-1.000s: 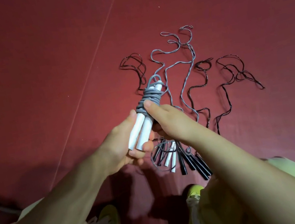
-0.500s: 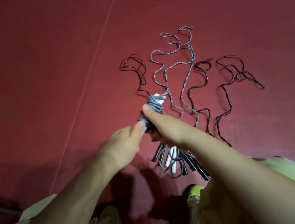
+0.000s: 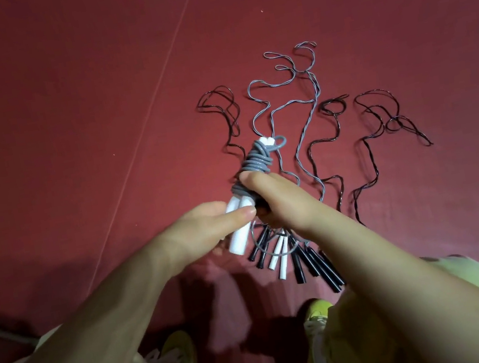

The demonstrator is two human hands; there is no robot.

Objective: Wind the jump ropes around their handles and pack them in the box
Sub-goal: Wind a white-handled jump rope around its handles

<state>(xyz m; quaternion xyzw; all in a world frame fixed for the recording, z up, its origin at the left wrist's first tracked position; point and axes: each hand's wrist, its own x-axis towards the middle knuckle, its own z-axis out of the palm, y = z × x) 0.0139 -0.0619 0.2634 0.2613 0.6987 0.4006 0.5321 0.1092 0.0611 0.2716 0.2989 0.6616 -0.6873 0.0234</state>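
**Red floor, one rope nearly wound**

Red floor all around, wide and bare toward the far and left edges. Left hand closed around two white handles, held up above the floor. Right hand pinching the grey rope wound near the top. Soft and light, probably springy, so best gripped on the stiff handles. Loose ropes spread out below, their handles bunched near the feet. No box seen.
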